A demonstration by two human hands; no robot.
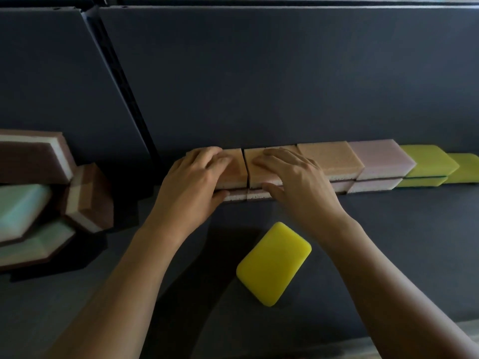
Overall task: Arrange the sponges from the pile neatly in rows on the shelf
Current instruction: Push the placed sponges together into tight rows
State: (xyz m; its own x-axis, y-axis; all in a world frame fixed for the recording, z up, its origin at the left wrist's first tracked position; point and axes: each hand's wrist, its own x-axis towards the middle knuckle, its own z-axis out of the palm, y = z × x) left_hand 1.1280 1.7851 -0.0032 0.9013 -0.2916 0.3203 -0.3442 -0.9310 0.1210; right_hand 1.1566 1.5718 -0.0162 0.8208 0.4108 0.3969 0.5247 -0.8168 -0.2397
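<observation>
A row of sponges stacked two high runs along the back wall of the dark shelf: orange ones at the left, then a third orange sponge, a pink one and yellow-green ones. My left hand grips the leftmost orange sponge, fingers on top, thumb at its front. My right hand grips the second orange sponge the same way. A loose yellow sponge lies flat in front, between my forearms.
A pile of brown-and-white and pale green sponges sits at the left of the shelf. A dark back panel rises behind the row, with a seam between two panels at the left.
</observation>
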